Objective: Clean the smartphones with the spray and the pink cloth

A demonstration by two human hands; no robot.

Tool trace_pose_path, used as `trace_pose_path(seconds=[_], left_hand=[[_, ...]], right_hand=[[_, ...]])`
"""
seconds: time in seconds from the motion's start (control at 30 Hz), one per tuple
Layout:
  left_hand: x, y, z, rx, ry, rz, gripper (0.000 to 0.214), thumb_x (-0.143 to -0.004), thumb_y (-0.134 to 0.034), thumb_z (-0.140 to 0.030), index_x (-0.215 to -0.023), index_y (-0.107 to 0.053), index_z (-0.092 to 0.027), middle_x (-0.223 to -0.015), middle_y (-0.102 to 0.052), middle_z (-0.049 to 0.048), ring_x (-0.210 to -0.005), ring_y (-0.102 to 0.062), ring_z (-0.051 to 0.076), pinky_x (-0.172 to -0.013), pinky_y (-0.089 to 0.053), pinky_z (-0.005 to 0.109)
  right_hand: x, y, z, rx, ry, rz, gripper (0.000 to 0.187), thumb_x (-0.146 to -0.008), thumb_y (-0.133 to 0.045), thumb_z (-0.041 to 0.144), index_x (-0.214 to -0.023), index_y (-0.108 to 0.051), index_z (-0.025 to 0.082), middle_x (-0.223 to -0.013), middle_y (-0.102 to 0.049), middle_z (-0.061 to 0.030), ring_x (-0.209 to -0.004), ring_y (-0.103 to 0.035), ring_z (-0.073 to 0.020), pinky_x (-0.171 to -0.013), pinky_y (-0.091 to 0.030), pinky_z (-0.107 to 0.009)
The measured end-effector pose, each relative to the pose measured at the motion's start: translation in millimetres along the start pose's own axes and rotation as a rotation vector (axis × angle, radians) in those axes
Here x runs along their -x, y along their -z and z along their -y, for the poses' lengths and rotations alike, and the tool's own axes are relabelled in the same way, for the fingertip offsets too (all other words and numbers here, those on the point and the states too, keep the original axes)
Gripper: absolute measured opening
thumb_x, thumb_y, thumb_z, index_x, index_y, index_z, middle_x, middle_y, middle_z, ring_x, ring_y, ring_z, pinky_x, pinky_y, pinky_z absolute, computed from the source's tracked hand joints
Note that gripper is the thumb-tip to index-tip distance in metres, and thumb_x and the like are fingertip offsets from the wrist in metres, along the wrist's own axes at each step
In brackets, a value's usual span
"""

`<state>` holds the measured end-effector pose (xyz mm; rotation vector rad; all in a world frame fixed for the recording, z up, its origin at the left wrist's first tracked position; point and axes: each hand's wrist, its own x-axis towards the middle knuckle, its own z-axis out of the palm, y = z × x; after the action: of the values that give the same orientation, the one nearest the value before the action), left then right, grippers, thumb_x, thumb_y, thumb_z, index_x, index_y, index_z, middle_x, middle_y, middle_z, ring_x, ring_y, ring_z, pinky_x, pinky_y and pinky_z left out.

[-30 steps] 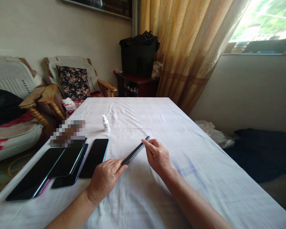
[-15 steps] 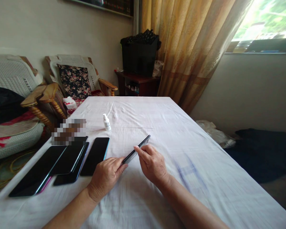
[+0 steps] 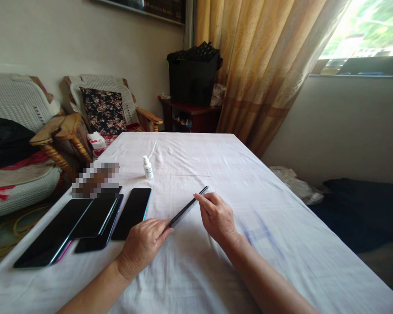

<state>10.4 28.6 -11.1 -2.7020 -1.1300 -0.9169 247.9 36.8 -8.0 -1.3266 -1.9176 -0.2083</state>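
Mid-frame, your left hand [image 3: 144, 242] pinches the phone [image 3: 185, 210] low, likely steadying it; your right hand [image 3: 218, 216] curls alongside, grip unclear.

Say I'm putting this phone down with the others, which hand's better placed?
Your left hand, probably: it grips the near end of the held phone and is right beside the other phones. Your right hand is farther from them, with fingertips at the held phone's edge.
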Motion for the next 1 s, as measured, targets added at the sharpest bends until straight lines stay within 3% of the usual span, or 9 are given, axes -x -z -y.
trace_pose_path(seconds=[0.23,0.67,1.0], left_hand=[[3,-1.3,0,0.002,-0.021,-0.047,0.039,-0.103,-0.036,-0.033,-0.090,-0.068,-0.015,-0.076,-0.074,0.0050,-0.068,-0.071,0.019,-0.063,-0.057,0.030],[1,0.6,-3,0.058,0.041,-0.019,0.031,-0.100,-0.042,-0.031,-0.086,-0.067,-0.018,-0.075,-0.073,0.0033,-0.067,-0.070,0.017,-0.063,-0.055,0.027],[0,-4.6,-5,0.025,0.053,-0.025,0.031,-0.100,-0.043,-0.036,-0.090,-0.067,-0.019,-0.076,-0.072,0.0036,-0.070,-0.070,0.019,-0.064,-0.055,0.029]], right_hand=[[7,-1,22,-0.031,0.084,0.006,0.032,-0.095,-0.043,0.014,-0.119,-0.065,0.018,-0.090,-0.065,-0.0075,-0.078,-0.060,-0.0167,-0.067,-0.048,-0.026],[13,1,50,-0.032,0.225,0.042,0.036,-0.092,-0.043,0.007,-0.121,-0.062,0.016,-0.090,-0.064,-0.0076,-0.074,-0.056,-0.0178,-0.063,-0.047,-0.028],[13,3,50,-0.056,0.241,0.031,0.036,-0.092,-0.044,0.007,-0.120,-0.063,0.017,-0.090,-0.064,-0.0077,-0.074,-0.057,-0.0181,-0.064,-0.048,-0.029]])
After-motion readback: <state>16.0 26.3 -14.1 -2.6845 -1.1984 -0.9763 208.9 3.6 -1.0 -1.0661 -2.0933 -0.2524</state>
